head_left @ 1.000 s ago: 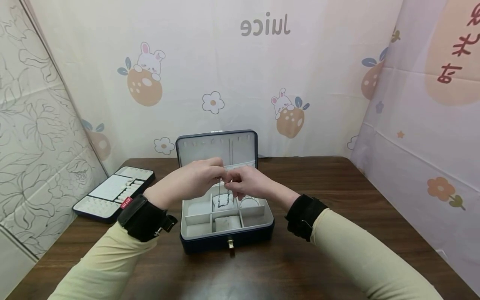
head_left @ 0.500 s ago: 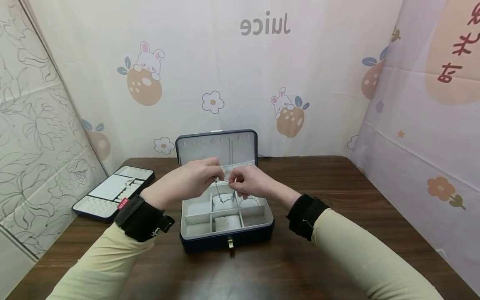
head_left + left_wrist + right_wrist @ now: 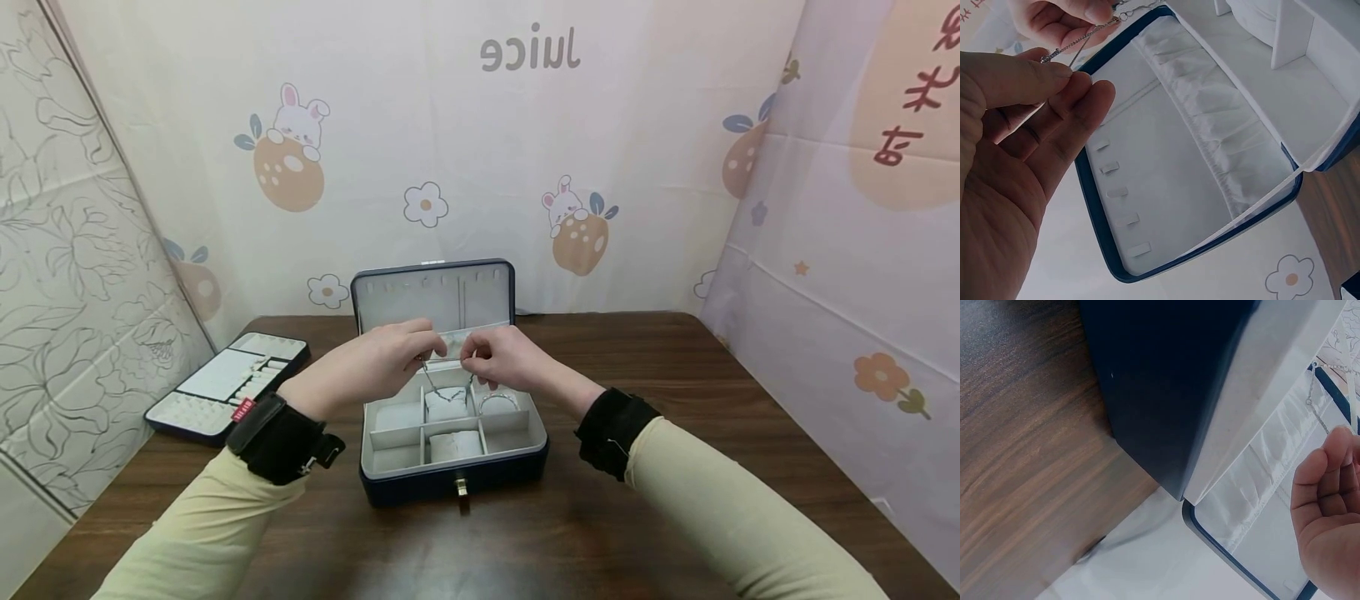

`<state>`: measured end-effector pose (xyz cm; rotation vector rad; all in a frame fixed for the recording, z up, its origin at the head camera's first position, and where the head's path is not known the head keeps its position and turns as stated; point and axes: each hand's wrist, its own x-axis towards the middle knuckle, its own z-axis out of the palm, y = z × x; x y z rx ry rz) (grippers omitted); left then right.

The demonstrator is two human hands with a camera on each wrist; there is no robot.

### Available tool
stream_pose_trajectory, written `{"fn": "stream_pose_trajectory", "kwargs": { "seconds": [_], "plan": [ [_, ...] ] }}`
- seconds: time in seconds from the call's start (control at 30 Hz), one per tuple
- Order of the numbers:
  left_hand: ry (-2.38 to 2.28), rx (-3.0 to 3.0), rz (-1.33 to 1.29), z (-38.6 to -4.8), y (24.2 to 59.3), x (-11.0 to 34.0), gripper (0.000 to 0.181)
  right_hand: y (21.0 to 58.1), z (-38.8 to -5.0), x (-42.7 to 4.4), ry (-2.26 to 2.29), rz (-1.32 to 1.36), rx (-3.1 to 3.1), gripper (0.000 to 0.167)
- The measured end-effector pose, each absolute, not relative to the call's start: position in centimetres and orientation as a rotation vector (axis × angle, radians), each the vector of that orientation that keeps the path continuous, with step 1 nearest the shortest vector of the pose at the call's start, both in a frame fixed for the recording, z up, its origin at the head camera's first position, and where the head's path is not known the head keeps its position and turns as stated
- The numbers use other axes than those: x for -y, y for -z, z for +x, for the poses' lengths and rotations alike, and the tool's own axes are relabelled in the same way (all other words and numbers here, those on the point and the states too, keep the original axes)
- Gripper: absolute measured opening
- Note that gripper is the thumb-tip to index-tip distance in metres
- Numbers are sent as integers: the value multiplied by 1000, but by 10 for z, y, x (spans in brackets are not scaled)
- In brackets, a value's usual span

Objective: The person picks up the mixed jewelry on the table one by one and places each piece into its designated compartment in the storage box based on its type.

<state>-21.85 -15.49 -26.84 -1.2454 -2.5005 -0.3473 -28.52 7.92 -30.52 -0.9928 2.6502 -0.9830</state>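
Note:
A thin silver chain bracelet (image 3: 435, 387) hangs in a loop between my two hands above the open jewelry box (image 3: 453, 489). My left hand (image 3: 375, 367) pinches one end between thumb and fingers. In the left wrist view the chain (image 3: 1079, 42) runs from those fingertips toward my right hand (image 3: 1063, 22). My right hand (image 3: 510, 358) pinches the other end, its fingers curled in the right wrist view. Below the chain, a pale cushion (image 3: 448, 406) sits in the middle back compartment. A ring-shaped silver bracelet (image 3: 499, 404) lies in the compartment to its right.
The raised lid (image 3: 480, 292) has small hook tabs, a hanging chain and a gathered pocket (image 3: 1191, 100). Another cushion (image 3: 456, 447) sits in the front middle compartment. A flat navy case (image 3: 225, 379) lies at the left of the wooden table (image 3: 637, 375).
My hands have drawn slightly apart, the left one leftward and the right one rightward. The bracelet's loop has widened between them. The box has stayed in place.

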Motion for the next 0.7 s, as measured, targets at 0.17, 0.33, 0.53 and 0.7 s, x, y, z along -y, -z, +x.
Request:
{"fn": "stream_pose_trajectory", "kwargs": {
  "seconds": [0.17,0.33,0.53,0.7],
  "plan": [
    [349,2518,-1249,-220,272,155,24,303,-284,-80,995,-1001,-2693,8],
    [359,2525,-1255,-221,275,155,25,302,-283,-81,1054,-990,-2718,6],
    [339,2479,-1285,-223,278,156,21,301,-283,-81,1090,-1005,-2751,8],
    [324,2491,-1268,-224,280,156,18,300,-282,-80,1111,-1034,-2748,9]
  ]
}}
